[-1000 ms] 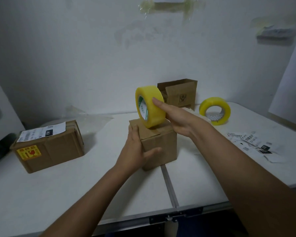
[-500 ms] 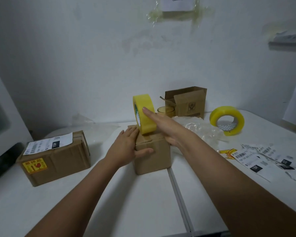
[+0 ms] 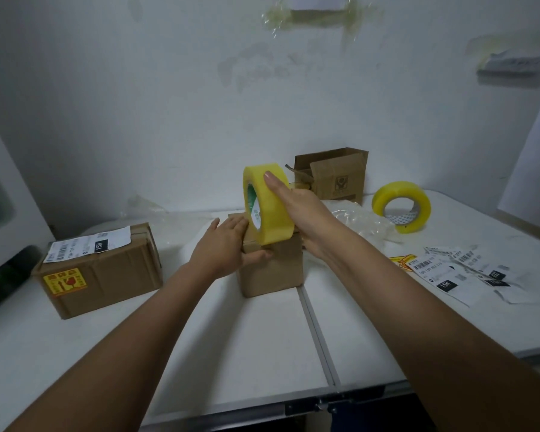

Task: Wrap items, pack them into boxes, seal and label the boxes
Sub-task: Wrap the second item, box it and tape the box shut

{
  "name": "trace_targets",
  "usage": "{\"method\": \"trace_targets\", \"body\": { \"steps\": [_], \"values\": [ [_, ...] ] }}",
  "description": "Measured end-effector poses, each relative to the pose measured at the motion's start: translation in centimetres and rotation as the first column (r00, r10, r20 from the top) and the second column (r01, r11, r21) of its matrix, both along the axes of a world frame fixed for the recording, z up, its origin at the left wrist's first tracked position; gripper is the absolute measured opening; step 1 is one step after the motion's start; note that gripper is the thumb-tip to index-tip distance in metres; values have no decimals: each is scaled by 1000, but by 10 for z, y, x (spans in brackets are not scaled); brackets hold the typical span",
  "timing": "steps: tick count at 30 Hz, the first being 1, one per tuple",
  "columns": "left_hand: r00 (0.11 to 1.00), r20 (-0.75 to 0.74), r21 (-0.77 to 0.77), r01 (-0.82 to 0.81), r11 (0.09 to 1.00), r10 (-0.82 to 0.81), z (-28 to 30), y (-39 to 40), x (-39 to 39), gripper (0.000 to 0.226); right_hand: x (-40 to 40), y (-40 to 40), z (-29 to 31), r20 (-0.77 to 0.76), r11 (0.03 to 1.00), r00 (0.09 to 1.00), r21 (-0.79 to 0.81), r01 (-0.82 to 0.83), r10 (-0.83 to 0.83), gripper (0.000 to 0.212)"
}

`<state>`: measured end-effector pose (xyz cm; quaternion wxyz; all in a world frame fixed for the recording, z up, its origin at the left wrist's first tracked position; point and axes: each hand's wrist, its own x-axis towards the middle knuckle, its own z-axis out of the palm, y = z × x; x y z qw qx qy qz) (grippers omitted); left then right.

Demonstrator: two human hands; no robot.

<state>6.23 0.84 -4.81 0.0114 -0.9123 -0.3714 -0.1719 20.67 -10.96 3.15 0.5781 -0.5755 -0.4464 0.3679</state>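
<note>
Head view: right hand [image 3: 306, 213] grips tape roll [image 3: 267, 204] atop box [image 3: 272, 269].

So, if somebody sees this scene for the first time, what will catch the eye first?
The bright yellow tape roll at the centre, which the right hand holds upright on the small cardboard box. The left hand steadies that box from its left side. A second yellow tape roll stands at the back right of the white table.

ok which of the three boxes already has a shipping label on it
The larger box on the left: a white barcode label lies on its top. The small box under the hands and the open box at the back show none.
</note>
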Motion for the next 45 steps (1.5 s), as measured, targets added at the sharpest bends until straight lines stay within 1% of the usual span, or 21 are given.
{"method": "trace_targets", "body": {
  "steps": [2, 4, 9, 13, 17, 23, 26, 27, 32, 34, 35, 36, 37, 38, 39, 40, 41, 42, 43, 44, 45],
  "values": [
    [999, -31, 4, -14, 1000, 14, 2, -1, 1, 95, -5, -13, 0, -16, 1000, 999, -3, 28, -28, 57],
    [998, -51, 13, -33, 999, 33, 4, 0, 1, 87, -10, -25, -7, 6, 998, 998, -16, 57, -57, 61],
    [995, -79, -11, -61, 998, 60, 10, -4, 2, 80, -16, -58, -37, -33, 989, 991, -74, 128, -131, 56],
    [993, -101, -5, -65, 998, 64, 15, -7, 0, 74, -22, -75, -60, -27, 984, 990, -118, 136, -140, 39],
    [993, -97, -4, -63, 998, 63, 14, -9, 1, 72, -26, -81, -70, 10, 979, 988, -130, 154, -154, 42],
    [995, -63, -3, -74, 997, 74, 10, -9, 0, 79, -30, -82, -82, 26, 974, 983, -134, 185, -183, 64],
    [999, -27, -6, -28, 1000, 28, 8, -9, -2, 85, -29, -83, -89, 48, 972, 983, -148, 182, -177, 64],
    [999, -37, -8, -3, 1000, 2, 9, -10, -3, 86, -28, -82, -92, 48, 972, 984, -154, 176, -170, 63],
    [980, -199, -84, -21, 996, 4, 22, -7, 0, 85, -21, -78, -96, 86, 965, 988, -215, 147, -131, 51],
    [962, -270, -71, 15, 997, -34, 29, -9, 0, 91, -14, -80, -93, 38, 970, 997, -232, 73, -66, 46],
    [958, -275, -95, 50, 994, -74, 34, -12, 0, 93, -8, -80, -91, -10, 969, 1000, -248, -6, 4, 41],
    [965, -227, -194, 84, 977, -128, 39, -15, 0, 91, -3, -82, -89, -53, 960, 995, -264, -91, 80, 38],
    [977, -145, -367, 92, 925, -155, 46, -19, 0, 87, 3, -81, -87, -80, 947, 985, -275, -168, 151, 38],
    [987, -35, -544, 113, 832, -157, 51, -22, 0, 81, 8, -80, -85, -99, 932, 975, -288, -221, 201, 42],
    [989, 59, -648, 143, 748, -138, 55, -22, 0, 77, 15, -78, -86, -107, 922, 968, -296, -250, 228, 53],
    [986, 122, -680, 167, 714, -114, 56, -22, 3, 74, 21, -74, -86, -130, 921, 967, -298, -250, 221, 65],
    [984, 140, -667, 173, 725, -106, 55, -23, 7, 69, 29, -68, -86, -160, 932, 972, -294, -215, 173, 75],
    [983, 144, -612, 176, 771, -110, 51, -22, 11, 64, 37, -62, -87, -186, 948, 978, -282, -148, 97, 75],
    [985, 120, -519, 166, 838, -120, 44, -20, 15, 58, 46, -54, -89, -175, 961, 984, -270, -55, 8, 66],
    [987, 97, -414, 155, 897, -126, 37, -20, 18, 53, 55, -47, -92, -134, 965, 988, -258, 37, -73, 51],
    [987, 97, -326, 150, 933, -125, 30, -19, 19, 49, 64, -37, -96, -56, 961, 988, -246, 126, -144, 33]
  ]
}}
